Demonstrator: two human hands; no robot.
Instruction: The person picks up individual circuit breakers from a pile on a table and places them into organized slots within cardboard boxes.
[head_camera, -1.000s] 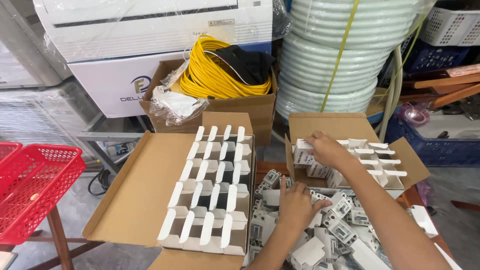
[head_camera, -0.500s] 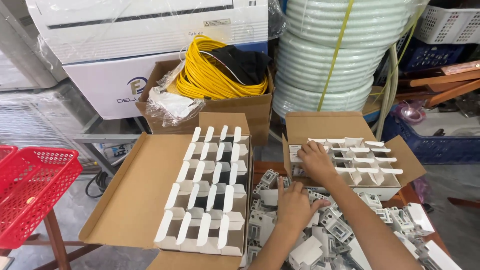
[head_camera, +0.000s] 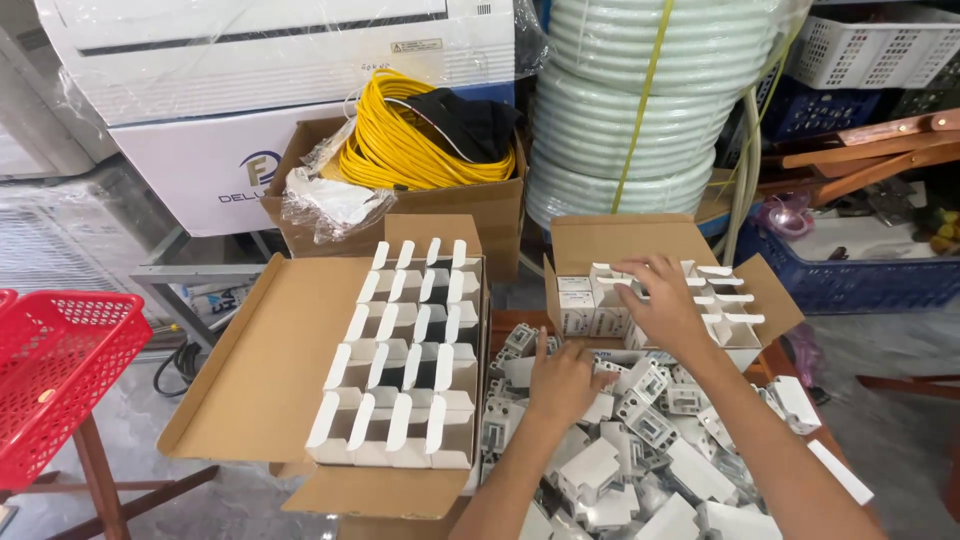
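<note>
My right hand (head_camera: 662, 302) reaches into a small brown carton (head_camera: 620, 235) packed with small white boxes (head_camera: 578, 305), several with their flaps up. Its fingertips pinch one of these boxes near the carton's left side. My left hand (head_camera: 563, 382) lies palm down on a loose pile of white boxes and grey plastic devices (head_camera: 640, 440) in front of the carton, fingers spread and gripping nothing. To the left, a larger brown carton (head_camera: 270, 360) stands open, filled with rows of white boxes with raised flaps (head_camera: 405, 350).
A red plastic basket (head_camera: 55, 370) sits at the far left. Behind are a carton of coiled yellow cable (head_camera: 400, 150), a wrapped white appliance (head_camera: 250, 70), a coil of pale green hose (head_camera: 640, 110) and blue crates (head_camera: 850, 280).
The view has shifted a little. My right hand stays in the small carton, its fingers now at the left rows. My left hand has stayed on the pile.
</note>
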